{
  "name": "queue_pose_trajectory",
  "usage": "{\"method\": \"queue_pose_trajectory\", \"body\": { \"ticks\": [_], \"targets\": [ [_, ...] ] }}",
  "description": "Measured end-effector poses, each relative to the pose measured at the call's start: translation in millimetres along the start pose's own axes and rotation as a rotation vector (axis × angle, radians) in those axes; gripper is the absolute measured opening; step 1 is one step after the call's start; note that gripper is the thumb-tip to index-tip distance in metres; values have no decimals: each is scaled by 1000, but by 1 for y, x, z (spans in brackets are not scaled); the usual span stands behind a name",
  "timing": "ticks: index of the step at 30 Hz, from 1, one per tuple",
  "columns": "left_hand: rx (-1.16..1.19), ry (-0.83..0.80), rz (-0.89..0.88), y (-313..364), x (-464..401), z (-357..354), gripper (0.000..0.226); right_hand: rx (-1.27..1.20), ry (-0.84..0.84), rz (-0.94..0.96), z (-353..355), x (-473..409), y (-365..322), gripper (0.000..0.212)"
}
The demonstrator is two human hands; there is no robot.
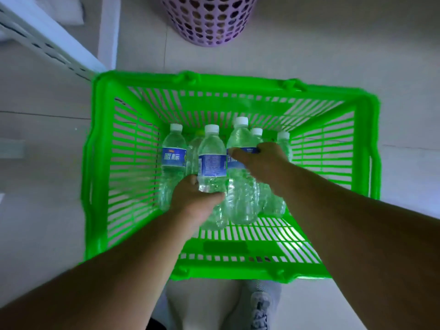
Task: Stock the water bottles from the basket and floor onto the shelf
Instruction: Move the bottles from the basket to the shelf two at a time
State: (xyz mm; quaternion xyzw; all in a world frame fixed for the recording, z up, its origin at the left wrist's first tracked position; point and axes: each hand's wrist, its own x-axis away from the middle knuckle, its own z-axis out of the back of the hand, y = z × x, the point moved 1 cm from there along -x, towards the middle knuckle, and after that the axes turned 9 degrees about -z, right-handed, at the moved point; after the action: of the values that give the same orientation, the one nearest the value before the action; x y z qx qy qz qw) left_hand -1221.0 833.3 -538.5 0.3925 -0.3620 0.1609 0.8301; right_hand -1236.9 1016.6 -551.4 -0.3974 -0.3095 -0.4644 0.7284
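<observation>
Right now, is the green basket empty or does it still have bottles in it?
Not empty. The green basket holds about six water bottles; the left hand grips one and the right hand grips another.

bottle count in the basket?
6 visible, more may be hidden. Far left; behind; in left hand; in right hand; two at right.

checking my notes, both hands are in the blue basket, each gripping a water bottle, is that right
Not quite: the basket is green, not blue. The head view shows it. The rest holds: the left hand grips one water bottle low on its body, and the right hand grips another bottle at its label.
</observation>
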Motion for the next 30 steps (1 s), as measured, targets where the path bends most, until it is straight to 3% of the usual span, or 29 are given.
{"method": "queue_pose_trajectory", "body": {
  "ticks": [3, 7, 15, 20, 30],
  "targets": [
    [31, 4, -71, 28, 31, 28, 43, -70, 27, 81, 31, 41, -16, 57],
    [122, -27, -144, 77, 89, 69, 45, -102, 110, 188, 81, 117, -51, 58],
    [286, -56, -339, 197, 258, 173, 56, -178, 114, 386, 209, 329, -117, 46],
    [272, -63, -491, 261, 372, 242, 54, -294, 22, 559, 278, 475, -145, 28],
    [319, -63, -763, 321, 581, 344, 48, -303, 206, 801, 360, 726, -153, 28]
  ]
}}
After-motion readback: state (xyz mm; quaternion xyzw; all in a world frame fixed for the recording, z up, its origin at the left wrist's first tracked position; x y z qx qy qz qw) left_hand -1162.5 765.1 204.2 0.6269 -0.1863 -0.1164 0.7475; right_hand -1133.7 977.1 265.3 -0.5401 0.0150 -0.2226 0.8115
